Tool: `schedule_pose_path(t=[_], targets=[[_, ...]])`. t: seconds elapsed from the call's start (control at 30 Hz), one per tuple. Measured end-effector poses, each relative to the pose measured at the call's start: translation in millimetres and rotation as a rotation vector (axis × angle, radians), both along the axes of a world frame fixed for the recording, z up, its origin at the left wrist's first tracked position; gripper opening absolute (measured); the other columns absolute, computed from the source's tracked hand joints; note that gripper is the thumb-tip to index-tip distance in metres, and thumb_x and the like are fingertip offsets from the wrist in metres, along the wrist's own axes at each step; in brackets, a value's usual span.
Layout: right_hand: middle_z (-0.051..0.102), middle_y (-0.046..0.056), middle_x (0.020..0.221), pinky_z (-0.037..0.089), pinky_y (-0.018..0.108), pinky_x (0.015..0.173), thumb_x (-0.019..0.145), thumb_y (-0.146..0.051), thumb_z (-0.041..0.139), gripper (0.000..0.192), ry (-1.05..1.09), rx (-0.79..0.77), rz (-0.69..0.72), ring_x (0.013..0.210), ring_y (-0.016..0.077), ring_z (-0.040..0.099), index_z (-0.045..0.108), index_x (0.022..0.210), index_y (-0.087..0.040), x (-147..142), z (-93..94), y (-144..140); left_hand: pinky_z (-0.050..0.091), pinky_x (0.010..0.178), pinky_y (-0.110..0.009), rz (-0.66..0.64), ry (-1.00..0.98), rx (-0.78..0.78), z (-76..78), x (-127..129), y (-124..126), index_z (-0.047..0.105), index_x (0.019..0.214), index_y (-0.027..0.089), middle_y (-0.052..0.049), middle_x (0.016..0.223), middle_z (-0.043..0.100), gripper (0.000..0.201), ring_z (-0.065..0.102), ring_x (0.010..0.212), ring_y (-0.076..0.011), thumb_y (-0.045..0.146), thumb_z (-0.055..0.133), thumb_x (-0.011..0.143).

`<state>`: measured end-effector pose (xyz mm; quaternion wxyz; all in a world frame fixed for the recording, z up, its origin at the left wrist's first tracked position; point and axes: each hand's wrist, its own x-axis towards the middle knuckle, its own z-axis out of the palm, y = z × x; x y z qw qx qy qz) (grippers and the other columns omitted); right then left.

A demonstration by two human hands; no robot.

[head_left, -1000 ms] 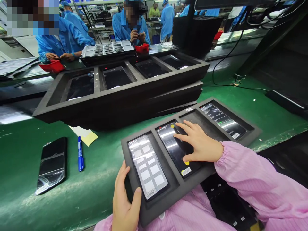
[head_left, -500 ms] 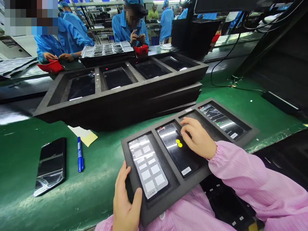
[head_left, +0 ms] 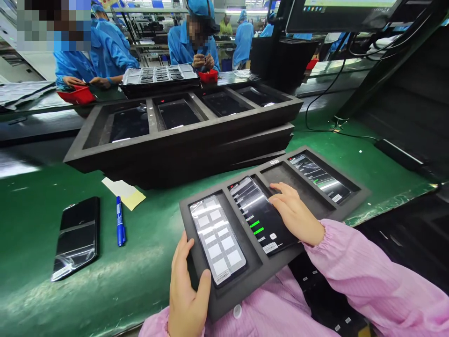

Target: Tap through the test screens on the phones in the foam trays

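A dark grey foam tray (head_left: 224, 306) with a row of phone slots lies tilted across my lap and the green bench edge. My left hand (head_left: 189, 285) grips its left end, thumb along the near corner. In the leftmost slot a phone (head_left: 218, 241) shows white and grey blocks. The phone (head_left: 257, 215) beside it has a dark screen with lines of text, a few of them green. Over that phone's right edge hovers my right hand (head_left: 298, 210), fingers loosely stretched and holding nothing. The third slot (head_left: 280, 175) is partly behind this hand. A phone (head_left: 324, 178) lies in the far right slot.
Stacked foam trays (head_left: 185, 145), the top one holding phones, stand behind. At left are a dark phone (head_left: 77, 238), a blue marker (head_left: 119, 222) and a yellow paper (head_left: 133, 199). A monitor (head_left: 340, 14) hangs upper right. Co-workers in blue sit opposite with red bins (head_left: 77, 95).
The second phone's screen went from black with two yellow dots to a text list with green lines. My right hand moved slightly right and down. The left hand keeps its grip.
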<state>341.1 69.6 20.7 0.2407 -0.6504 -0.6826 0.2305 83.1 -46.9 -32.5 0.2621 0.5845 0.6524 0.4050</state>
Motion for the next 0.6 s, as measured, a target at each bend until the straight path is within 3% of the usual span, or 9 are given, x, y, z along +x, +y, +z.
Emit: schedule_pose_path(t=[0.13,0.2,0.37,0.47,0.6], targets=[[0.065,0.007,0.092,0.045,0.038,0.09,0.083,-0.039,0.035,0.034,0.156,-0.142,0.039,0.097,0.0223,0.058,0.059,0.069,-0.02,-1,9.8,-2,0.032,0.108,-0.051,0.008,-0.012,-0.004,0.5,1,1,0.035,0.134,0.03,-0.007,0.15,0.03,0.046,0.029,0.137,-0.028,0.032,0.046,0.09],[0.064,0.005,0.078,0.048,0.035,0.081,0.081,-0.042,0.038,0.032,0.229,-0.213,0.037,0.086,0.0211,0.06,0.058,0.068,-0.02,-2,10.5,-1,0.032,0.108,-0.051,0.012,-0.017,-0.019,1.7,2,1,0.035,0.134,0.03,-0.007,0.15,0.03,0.046,0.029,0.137,-0.028,0.033,0.046,0.09],[0.062,0.005,0.07,0.048,0.031,0.065,0.073,-0.05,0.043,0.036,0.421,-0.358,0.003,0.07,0.0188,0.059,0.058,0.069,-0.017,2,11.7,6,0.031,0.109,-0.05,0.029,-0.014,-0.04,3.7,1,0,0.036,0.133,0.028,-0.007,0.15,0.03,0.045,0.03,0.137,-0.0279,0.034,0.046,0.089],[0.063,0.005,0.069,0.048,0.03,0.059,0.067,-0.055,0.05,0.039,0.502,-0.406,-0.036,0.063,0.0174,0.058,0.057,0.07,-0.017,23,24.1,16,0.03,0.11,-0.048,0.048,-0.017,-0.033,3.5,2,1,0.038,0.133,0.026,-0.008,0.149,0.032,0.045,0.032,0.136,-0.0278,0.035,0.046,0.089],[0.064,0.004,0.074,0.049,0.03,0.063,0.061,-0.054,0.058,0.037,0.5,-0.373,-0.127,0.068,0.0179,0.061,0.056,0.073,-0.019,71,43.5,37,0.031,0.11,-0.047,0.068,-0.048,-0.041,1.8,2,2,0.04,0.131,0.023,-0.01,0.149,0.032,0.046,0.033,0.135,-0.0287,0.037,0.047,0.088]])
